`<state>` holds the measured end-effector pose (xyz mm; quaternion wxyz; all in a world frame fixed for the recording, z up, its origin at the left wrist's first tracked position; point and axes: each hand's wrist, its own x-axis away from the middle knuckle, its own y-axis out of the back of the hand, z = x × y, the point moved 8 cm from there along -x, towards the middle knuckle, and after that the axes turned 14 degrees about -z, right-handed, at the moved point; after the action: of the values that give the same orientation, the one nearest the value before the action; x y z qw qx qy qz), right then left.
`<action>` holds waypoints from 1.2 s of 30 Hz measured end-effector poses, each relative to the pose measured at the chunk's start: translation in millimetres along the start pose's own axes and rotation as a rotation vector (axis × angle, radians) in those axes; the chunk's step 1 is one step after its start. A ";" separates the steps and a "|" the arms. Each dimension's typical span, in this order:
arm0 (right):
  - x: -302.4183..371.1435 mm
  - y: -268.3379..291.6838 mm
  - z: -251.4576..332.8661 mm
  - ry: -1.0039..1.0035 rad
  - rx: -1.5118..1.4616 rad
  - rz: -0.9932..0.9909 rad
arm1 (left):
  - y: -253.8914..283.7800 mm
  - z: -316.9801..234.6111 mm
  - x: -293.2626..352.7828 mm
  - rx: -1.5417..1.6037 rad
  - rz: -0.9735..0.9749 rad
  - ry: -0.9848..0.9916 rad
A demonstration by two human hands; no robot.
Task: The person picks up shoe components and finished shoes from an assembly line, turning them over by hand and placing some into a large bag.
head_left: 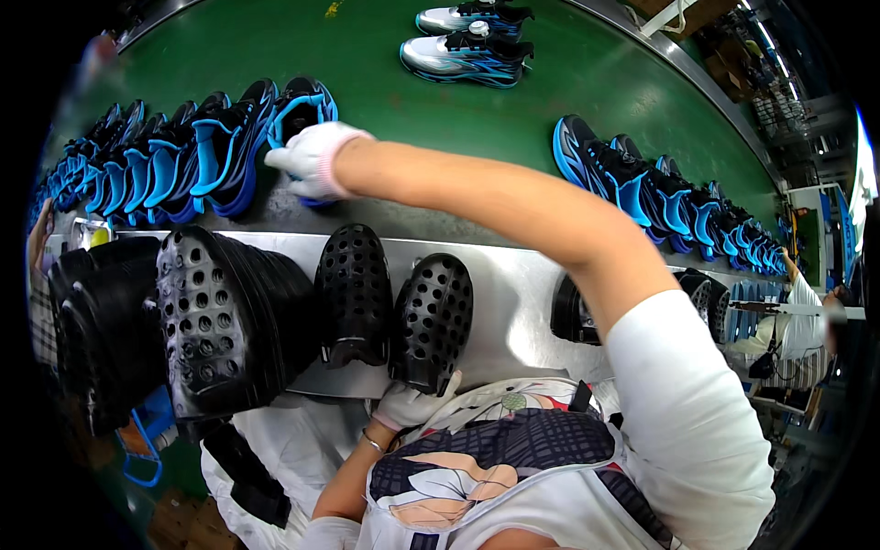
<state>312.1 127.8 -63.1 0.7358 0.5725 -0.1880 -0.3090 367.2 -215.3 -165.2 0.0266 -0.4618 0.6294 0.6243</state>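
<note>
Green work surface runs across the head view, with a bare metal ledge along our side. Our right hand, gloved, reaches over to the black-and-blue shoe at the inner end of the left shoe row. We judge the step to be handling that shoe; its hidden fingertips mean we cannot tell whether they grip. Our left hand lies at the lower end of a perforated black form, and we cannot tell whether its fingers close on it.

A lift would call for a sure hold on the collar, clear of the neighbouring shoe, which stands close on the left. Open green lies to the shoe's right, toward the right shoe row; nearer us, a second black form crowds the ledge.
</note>
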 end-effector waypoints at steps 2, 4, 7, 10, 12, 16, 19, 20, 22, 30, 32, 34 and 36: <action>23.8 22.1 -3.1 0.030 0.058 -0.029 | 11.8 4.7 -13.2 0.054 -0.036 0.026; 62.8 48.4 -16.5 -0.024 0.002 -0.100 | 20.9 7.4 -28.6 0.123 -0.119 0.033; 125.5 80.6 -43.5 -0.131 0.094 -0.065 | 9.9 4.3 -11.7 0.044 0.026 0.056; 200.4 108.7 -88.5 -0.349 0.164 -0.083 | 11.8 3.2 -12.1 -0.014 -0.059 0.024; 265.9 132.5 -118.0 -0.547 0.250 -0.074 | 7.1 3.1 -12.1 -0.011 -0.088 0.015; 397.3 163.2 -160.6 -0.932 0.352 -0.023 | 7.3 -2.5 -24.3 0.055 -0.070 0.026; 467.4 156.5 -193.7 -1.020 0.391 0.003 | 11.0 -13.3 -35.3 0.213 -0.041 0.069; 478.4 152.8 -199.4 -1.011 0.404 0.013 | 17.0 -17.6 -46.0 0.266 -0.092 0.123; 505.8 143.3 -208.9 -1.060 0.419 0.054 | 29.6 -32.2 -85.7 0.357 -0.166 0.161; 516.9 109.5 -226.3 -0.936 0.344 0.054 | -27.8 -49.3 -254.5 0.231 -0.058 0.305; 524.3 100.7 -226.2 -0.921 0.372 0.182 | -59.8 -50.7 -297.1 0.270 -0.022 0.258; 525.1 92.9 -235.0 -0.879 0.370 0.235 | -85.9 -50.6 -332.1 0.260 0.022 0.222; 512.1 79.0 -237.3 -0.803 0.356 0.206 | -119.5 -41.4 -353.9 0.249 0.087 0.159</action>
<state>858.7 -30.8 -91.8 0.5214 0.5033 -0.5649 -0.3945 665.6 -30.2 -31.2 0.0067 -0.4755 0.7214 0.5035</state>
